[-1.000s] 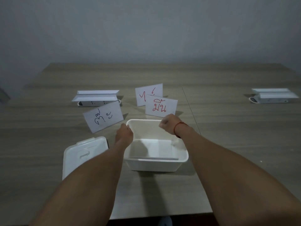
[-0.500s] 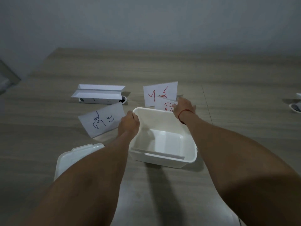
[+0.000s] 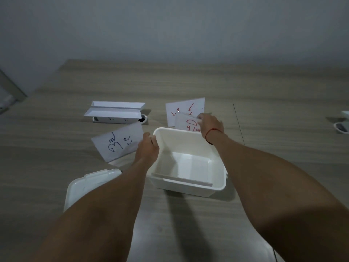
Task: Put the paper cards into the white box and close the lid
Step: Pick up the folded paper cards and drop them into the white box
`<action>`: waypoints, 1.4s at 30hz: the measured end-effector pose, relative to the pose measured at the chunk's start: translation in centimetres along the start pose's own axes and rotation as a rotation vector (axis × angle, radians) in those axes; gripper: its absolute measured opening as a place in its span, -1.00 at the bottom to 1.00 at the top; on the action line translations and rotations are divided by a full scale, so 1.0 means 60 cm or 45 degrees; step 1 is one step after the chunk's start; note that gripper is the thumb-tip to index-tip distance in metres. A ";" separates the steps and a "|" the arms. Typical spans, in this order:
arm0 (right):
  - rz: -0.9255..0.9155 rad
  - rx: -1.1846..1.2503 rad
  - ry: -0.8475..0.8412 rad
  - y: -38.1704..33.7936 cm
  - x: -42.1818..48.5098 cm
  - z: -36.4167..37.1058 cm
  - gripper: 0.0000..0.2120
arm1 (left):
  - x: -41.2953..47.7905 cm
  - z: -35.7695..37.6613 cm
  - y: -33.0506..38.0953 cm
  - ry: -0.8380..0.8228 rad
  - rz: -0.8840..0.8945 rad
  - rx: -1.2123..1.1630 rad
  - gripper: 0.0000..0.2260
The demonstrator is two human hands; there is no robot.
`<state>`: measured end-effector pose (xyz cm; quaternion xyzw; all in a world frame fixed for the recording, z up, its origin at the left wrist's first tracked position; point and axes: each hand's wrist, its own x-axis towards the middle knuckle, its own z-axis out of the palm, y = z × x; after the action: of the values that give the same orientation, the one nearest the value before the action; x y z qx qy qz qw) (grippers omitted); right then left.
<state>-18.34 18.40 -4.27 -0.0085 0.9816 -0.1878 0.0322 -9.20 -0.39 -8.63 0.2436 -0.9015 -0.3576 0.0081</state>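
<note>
Head view: a red-lettered card (image 3: 186, 124) is pinched upright by the right hand (image 3: 210, 124) behind the white box (image 3: 188, 163), long edge sideways. The box's far-left corner is gripped by the left hand (image 3: 148, 148).

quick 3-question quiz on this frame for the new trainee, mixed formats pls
1. True or false: the lid is already on the white box.
2. Which card is the right hand gripping? A) the blue-ink card B) the nearer red-ink card C) the farther red-ink card
3. Fill in: the left hand holds the box's far-left ____.

Key
1. False: the lid lies on the table, left of the box.
2. B: the nearer red-ink card, behind the box's far wall. The blue-ink card and farther red-ink card are untouched.
3. rim
</note>
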 end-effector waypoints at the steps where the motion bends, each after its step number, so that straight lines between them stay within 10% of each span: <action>1: -0.065 -0.024 0.059 -0.004 -0.004 -0.010 -0.69 | -0.004 -0.002 -0.004 -0.023 0.010 0.001 -0.60; 10: -0.165 0.138 0.337 -0.059 -0.052 -0.148 -0.70 | -0.027 -0.035 0.000 -0.256 -0.039 0.006 -0.55; 28: -0.105 0.057 -0.777 -0.011 -0.204 0.010 -0.83 | -0.049 -0.031 -0.024 -0.207 -0.127 -0.108 -0.58; 37: -0.028 0.066 -0.070 -0.029 -0.156 -0.001 -0.71 | -0.023 -0.054 -0.044 0.006 0.011 -0.026 -0.60; 42: -0.122 -0.209 -0.088 -0.040 -0.106 0.026 -0.59 | 0.031 -0.099 -0.048 0.281 0.073 0.380 -0.65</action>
<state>-11.89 15.78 -4.47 -0.0645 0.9905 -0.1077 0.0561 -8.47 -6.84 -6.38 0.2539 -0.9448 -0.1907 0.0809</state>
